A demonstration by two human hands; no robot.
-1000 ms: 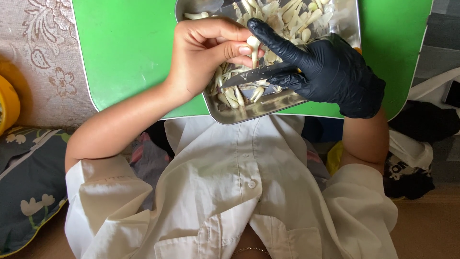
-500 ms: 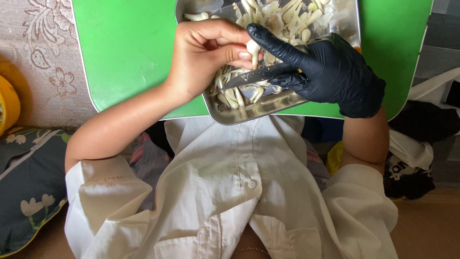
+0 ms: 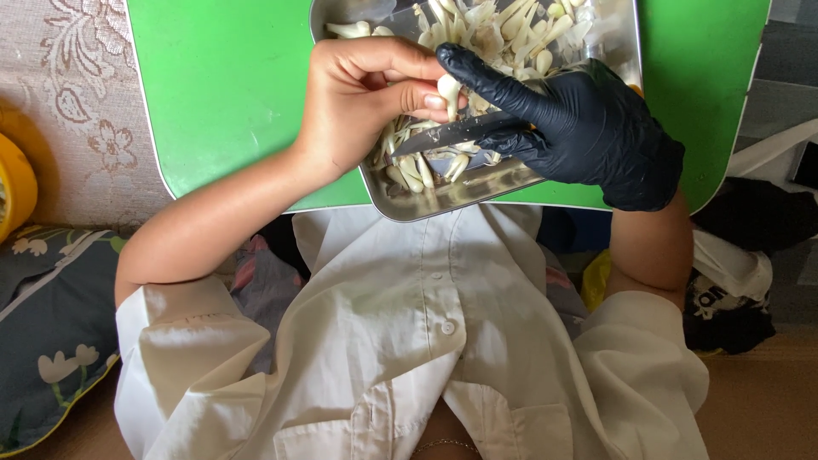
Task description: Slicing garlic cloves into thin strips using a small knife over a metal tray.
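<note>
step: looks like mid-peel on 1 garlic clove [image 3: 448,87]
left hand [image 3: 358,102]: bare, pinching that clove just above the steel tray [image 3: 626,51]
right hand [image 3: 588,128]: black glove, fist closed around a small knife [image 3: 447,135]
next: probably a careful shallow cut right by the thumb

Possible packaging only at right edge: white plastic bag [image 3: 733,273] with black print, crumpled beside the sleeve, lying over a black bag [image 3: 767,217]; yellow wrapper-like scrap [image 3: 596,277] just left of it. No labels, signs or screens.
</note>
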